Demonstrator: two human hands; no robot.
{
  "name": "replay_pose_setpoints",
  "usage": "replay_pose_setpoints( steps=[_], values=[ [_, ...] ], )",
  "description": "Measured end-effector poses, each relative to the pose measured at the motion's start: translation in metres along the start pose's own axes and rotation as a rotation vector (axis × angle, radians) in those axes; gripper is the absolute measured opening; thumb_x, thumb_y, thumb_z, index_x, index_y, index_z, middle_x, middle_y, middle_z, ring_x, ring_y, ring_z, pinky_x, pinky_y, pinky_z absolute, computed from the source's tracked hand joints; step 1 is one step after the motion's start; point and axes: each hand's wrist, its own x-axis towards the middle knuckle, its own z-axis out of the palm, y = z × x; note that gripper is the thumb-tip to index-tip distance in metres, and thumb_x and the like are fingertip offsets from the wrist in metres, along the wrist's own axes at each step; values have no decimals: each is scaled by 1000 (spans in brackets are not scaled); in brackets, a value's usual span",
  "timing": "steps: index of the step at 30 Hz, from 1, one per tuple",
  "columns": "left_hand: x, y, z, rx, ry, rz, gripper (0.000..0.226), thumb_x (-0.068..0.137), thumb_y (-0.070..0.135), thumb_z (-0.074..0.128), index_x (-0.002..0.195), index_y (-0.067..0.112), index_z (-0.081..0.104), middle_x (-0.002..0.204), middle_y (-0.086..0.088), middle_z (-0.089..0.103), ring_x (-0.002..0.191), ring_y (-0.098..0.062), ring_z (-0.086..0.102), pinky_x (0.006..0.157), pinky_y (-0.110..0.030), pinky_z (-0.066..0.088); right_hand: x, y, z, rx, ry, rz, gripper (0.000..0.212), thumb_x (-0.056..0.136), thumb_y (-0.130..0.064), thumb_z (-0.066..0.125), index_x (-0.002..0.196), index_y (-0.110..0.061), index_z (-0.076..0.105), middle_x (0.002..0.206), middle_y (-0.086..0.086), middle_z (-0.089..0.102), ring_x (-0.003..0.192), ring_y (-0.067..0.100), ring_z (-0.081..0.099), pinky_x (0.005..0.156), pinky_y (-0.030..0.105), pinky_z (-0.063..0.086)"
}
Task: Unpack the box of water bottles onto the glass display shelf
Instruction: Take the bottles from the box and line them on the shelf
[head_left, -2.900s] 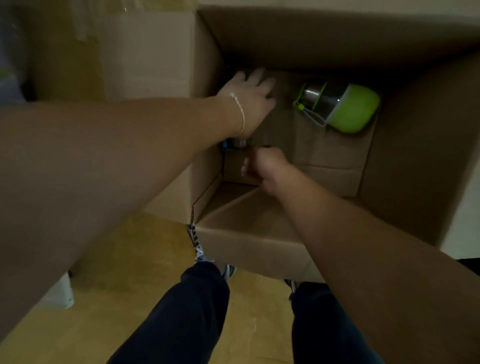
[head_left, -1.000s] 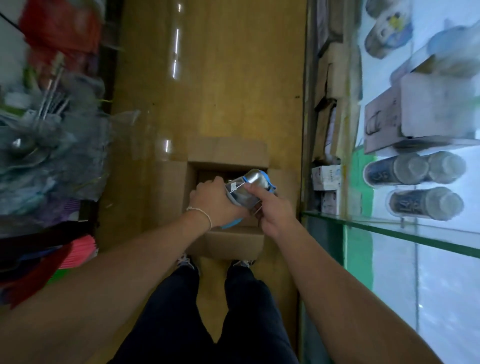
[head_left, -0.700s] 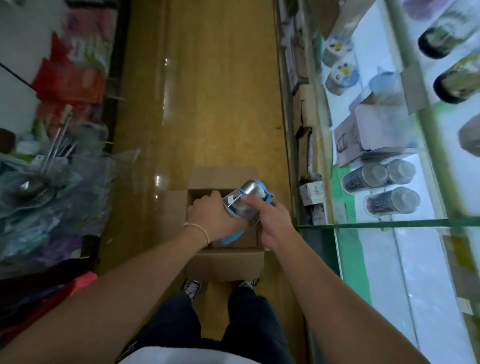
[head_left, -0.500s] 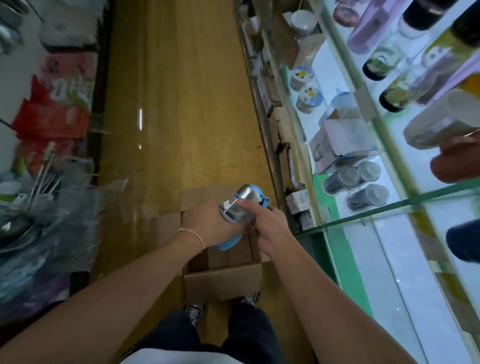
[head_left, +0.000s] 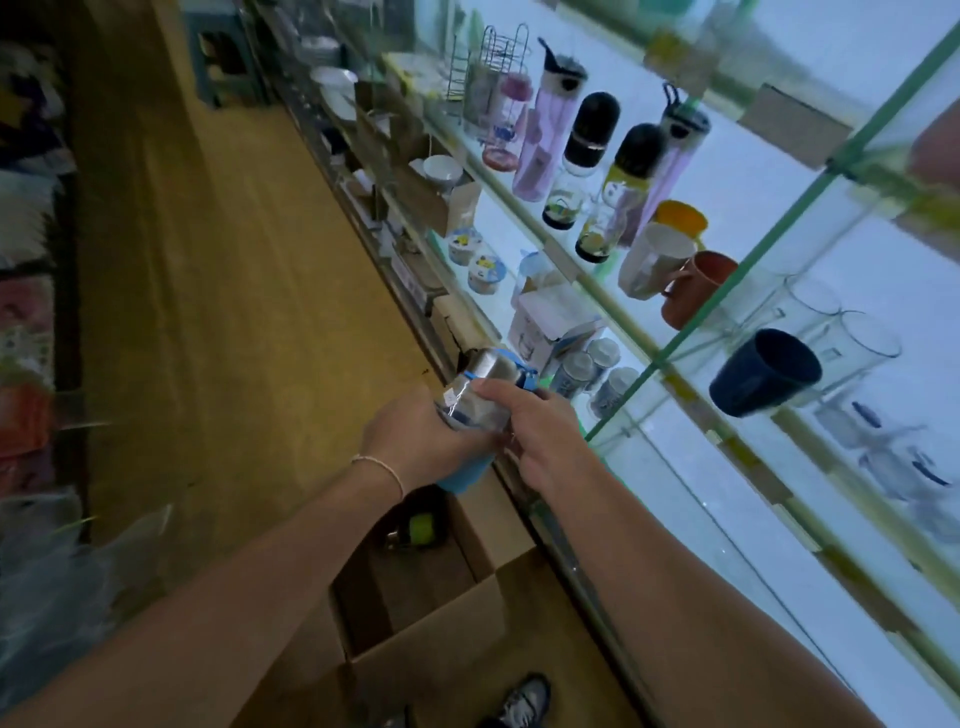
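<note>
The bottle (head_left: 480, 395), steel-bodied with blue trim, is in mid-air at the picture's centre, held in both hands above the open box (head_left: 431, 649) and just short of the glass shelf (head_left: 623, 317), which runs off towards one o'clock. The left hand (head_left: 415, 441) is wrapped round its lower half, fingers curled under the blue base; the right hand (head_left: 535, 426) is curled over the steel upper part, thumb across the top. The double grip probably steadies the bottle while it is carried across, and it may also let the right hand work at the small tag by the lid, though that cannot be made out. The box sits at six o'clock from the bottle, hard against the shelf unit, likely so each lift is short. Inside it a green bottle (head_left: 421, 527) lies in shadow; how many more remain is hidden by the arms and the box walls. At one o'clock, tall bottles (head_left: 587, 156) stand in a row on the shelf, and at three o'clock there is a blue cup (head_left: 763, 371). The view is tilted and blurred, so which shelf level has room is hard to judge.
</note>
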Motion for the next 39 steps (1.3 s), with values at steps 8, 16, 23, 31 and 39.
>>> replay_pose_setpoints(
  steps=[8, 16, 23, 31, 39],
  values=[
    [-24, 81, 5, -5, -73, 301, 72, 56, 83, 69, 69, 15, 52, 62, 0, 53, 61, -19, 57, 51, -31, 39, -52, -65, -53, 27, 109, -151, 58, 47, -20, 92, 100, -7, 73, 90, 11, 77, 84, 26, 75, 79, 42, 62],
    [-70, 180, 27, 52, -65, 578, 81, 56, 84, 67, 85, 9, 56, 63, 2, 54, 62, -12, 58, 46, -25, 33, -131, -130, -133, 23, 266, -377, 43, 55, -19, 92, 93, -10, 75, 81, 7, 75, 71, 19, 71, 70, 36, 61],
    [-138, 261, 66, -59, -70, 815, 65, 57, 71, 78, 93, 21, 56, 82, 7, 65, 75, -6, 63, 59, -30, 50, -219, -162, -218, 106, 328, -550, 29, 68, -5, 85, 95, -4, 74, 71, 2, 72, 56, 12, 67, 54, 24, 50],
    [-219, 343, 123, -114, -46, 1029, 62, 58, 73, 73, 86, 20, 57, 71, 5, 62, 68, -12, 64, 51, -26, 40, -295, -183, -313, 68, 498, -676, 55, 45, -24, 92, 96, -8, 76, 88, 10, 77, 82, 29, 75, 77, 45, 62],
    [-266, 397, 184, -112, -82, 1152, 76, 55, 89, 58, 99, 27, 65, 85, 13, 67, 78, -2, 64, 67, -34, 57, -347, -188, -387, 63, 591, -751, 25, 64, -8, 87, 87, -8, 76, 80, 9, 77, 69, 21, 74, 61, 29, 57]
  ],
)
